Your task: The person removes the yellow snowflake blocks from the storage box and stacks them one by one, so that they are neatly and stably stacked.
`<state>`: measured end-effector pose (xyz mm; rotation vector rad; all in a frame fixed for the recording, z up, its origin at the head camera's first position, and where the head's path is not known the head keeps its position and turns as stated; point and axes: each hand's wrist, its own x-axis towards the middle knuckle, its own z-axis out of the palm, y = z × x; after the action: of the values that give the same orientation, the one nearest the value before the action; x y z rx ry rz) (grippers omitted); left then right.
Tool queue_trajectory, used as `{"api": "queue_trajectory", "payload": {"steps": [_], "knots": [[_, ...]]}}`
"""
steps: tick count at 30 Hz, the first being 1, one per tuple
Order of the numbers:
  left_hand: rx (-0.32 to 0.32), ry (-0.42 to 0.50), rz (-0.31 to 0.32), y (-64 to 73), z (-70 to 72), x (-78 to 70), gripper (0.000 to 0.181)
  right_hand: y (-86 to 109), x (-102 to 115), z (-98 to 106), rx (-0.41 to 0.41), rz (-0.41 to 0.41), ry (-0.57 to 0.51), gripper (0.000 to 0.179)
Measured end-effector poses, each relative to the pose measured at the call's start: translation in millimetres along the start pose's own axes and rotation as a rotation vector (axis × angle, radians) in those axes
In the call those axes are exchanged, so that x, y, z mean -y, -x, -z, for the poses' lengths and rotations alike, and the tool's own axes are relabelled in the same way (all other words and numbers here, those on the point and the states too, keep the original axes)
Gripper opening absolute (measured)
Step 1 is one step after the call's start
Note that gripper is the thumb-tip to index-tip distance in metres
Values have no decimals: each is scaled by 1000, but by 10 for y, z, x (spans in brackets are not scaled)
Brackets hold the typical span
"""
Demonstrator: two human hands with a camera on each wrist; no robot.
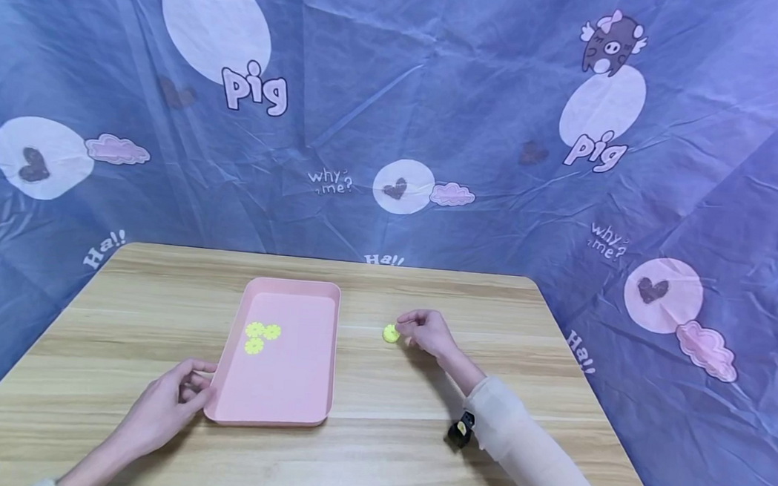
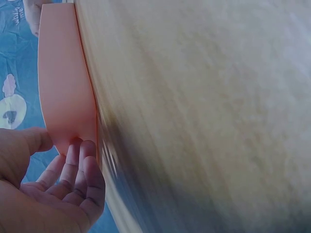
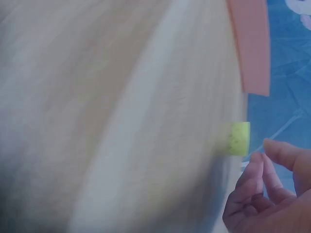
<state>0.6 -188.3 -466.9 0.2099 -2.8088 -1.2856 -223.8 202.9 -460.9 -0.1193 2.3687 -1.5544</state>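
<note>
My left hand (image 1: 170, 401) grips the near left edge of a shallow pink tray (image 1: 286, 393), thumb at the rim and curled fingers against the outer wall (image 2: 68, 82). Inside the tray, toward its left side, lie three flat yellow pieces (image 1: 253, 346) with scalloped, flower-like edges. To the right of the tray, a short round yellow piece (image 1: 391, 334) stands on the table; its side (image 3: 240, 139) looks thick in the right wrist view. Close beside it is my right hand (image 1: 429, 333), fingers loosely bent, with a gap between thumb and fingertips and nothing in it.
A light wood-grain table (image 1: 375, 465) carries everything. Behind it and along both sides hangs a blue printed cloth (image 1: 397, 110). A small black device (image 1: 461, 429) sits at the right wrist, by the pale sleeve (image 1: 517, 437).
</note>
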Motion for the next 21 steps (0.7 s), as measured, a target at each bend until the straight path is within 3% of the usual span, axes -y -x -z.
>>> {"api": "queue_trajectory", "payload": {"steps": [8,21], "knots": [[6,1,-1,-8,30,-18,33,29,252,-85,47,82,34,26],[23,-8,8,-78,80,-1,35,0,630,-533,155,263,124,24]]}}
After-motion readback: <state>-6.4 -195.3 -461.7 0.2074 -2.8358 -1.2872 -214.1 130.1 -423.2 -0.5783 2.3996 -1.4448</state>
